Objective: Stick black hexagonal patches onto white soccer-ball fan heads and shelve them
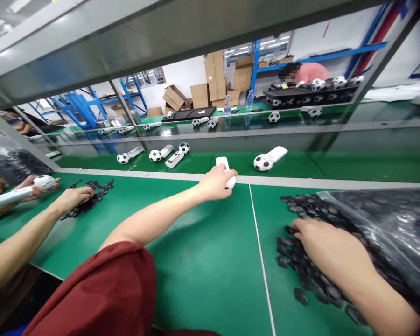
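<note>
My left hand (215, 182) is stretched forward to the grey edge of the line, its fingers wrapped round a white device (222, 162) with a flat handle and a rounded end. Most of that end is hidden by the fingers. At the right, my right hand (331, 245) is over a pile of small black angular pieces (318, 284). Its thumb and finger pinch together at one black piece (289, 229). Beyond the edge lies another white device with a soccer-ball-patterned end (263, 162), to the right of my left hand.
A clear plastic bag of black pieces (399, 224) lies at the right. More ball-ended devices (155, 155) rest on the green belt (210, 161). At the left, a co-worker's hand (73, 198) reaches into another black pile; the other holds a device (44, 182). A metal shelf (143, 42) hangs overhead.
</note>
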### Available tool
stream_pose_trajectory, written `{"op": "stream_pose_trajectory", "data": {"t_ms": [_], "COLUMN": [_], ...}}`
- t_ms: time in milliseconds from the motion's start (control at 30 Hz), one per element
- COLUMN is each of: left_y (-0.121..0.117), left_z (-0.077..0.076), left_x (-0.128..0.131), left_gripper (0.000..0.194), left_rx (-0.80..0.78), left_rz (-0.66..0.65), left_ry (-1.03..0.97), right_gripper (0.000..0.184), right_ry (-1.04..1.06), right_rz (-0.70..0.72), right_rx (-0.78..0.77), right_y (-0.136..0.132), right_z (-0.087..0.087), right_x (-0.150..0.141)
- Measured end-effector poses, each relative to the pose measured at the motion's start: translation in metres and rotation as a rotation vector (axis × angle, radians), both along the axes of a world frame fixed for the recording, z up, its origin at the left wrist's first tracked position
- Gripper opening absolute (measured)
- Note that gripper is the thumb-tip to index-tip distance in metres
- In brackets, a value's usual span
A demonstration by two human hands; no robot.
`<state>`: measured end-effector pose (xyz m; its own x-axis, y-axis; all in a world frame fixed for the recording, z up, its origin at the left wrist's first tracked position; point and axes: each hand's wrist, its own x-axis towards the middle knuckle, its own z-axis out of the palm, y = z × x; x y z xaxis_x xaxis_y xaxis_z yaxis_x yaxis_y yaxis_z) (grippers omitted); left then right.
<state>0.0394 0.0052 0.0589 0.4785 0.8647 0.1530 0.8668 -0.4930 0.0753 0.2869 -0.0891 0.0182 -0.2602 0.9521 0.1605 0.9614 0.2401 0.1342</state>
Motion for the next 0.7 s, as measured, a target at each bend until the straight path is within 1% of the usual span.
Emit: {"op": "stream_pose_trajectory", "data": {"t_ms": [67,133,167,233,300,367,400,500,533,600,633,700], "left_y": [-0.047,-0.086,-0.101,-0.12,-0.126,-0.123,-0.12,-0.107,-0.103,-0.1,-0.101,-0.106], "left_z": [0.001,-0.003,-0.005,-0.009,-0.01,-0.006,-0.004,-0.002,-0.002,-0.007,-0.011,-0.019], "left_x": [-0.006,-0.008,-0.009,-0.012,-0.017,-0.024,-0.028,-0.035,-0.034,-0.029,-0.024,-0.012], "left_gripper": [0.045,0.045,0.048,0.057,0.071,0.082,0.083,0.07,0.067,0.07,0.074,0.077], "left_rx": [0.048,0.027,-0.009,-0.105,-0.192,-0.231,-0.235,-0.232,-0.231,-0.222,-0.214,-0.185], "left_rz": [-0.015,-0.001,0.008,-0.016,-0.117,-0.244,-0.294,-0.378,-0.392,-0.385,-0.353,-0.238], "left_ry": [0.072,0.095,0.093,0.069,0.052,0.056,0.059,0.048,0.037,0.017,0.002,-0.033], "right_gripper": [0.018,0.018,0.018,0.017,0.016,0.014,0.013,0.015,0.017,0.02,0.022,0.025], "right_ry": [-0.069,-0.085,-0.077,-0.046,0.004,0.076,0.115,0.258,0.317,0.429,0.475,0.544], "right_rz": [-0.005,-0.009,-0.01,-0.008,0.005,0.04,0.055,0.11,0.139,0.212,0.246,0.281], "right_rx": [-0.049,-0.082,-0.09,-0.101,-0.104,-0.102,-0.102,-0.114,-0.119,-0.107,-0.091,-0.049], "right_y": [-0.002,-0.003,-0.004,-0.004,-0.003,-0.003,-0.003,-0.003,-0.004,-0.004,-0.004,-0.004], "right_z": [0.003,0.007,0.009,0.013,0.016,0.017,0.018,0.017,0.017,0.015,0.015,0.014], "right_x": [-0.004,-0.008,-0.01,-0.014,-0.018,-0.021,-0.022,-0.024,-0.025,-0.026,-0.027,-0.029]}}
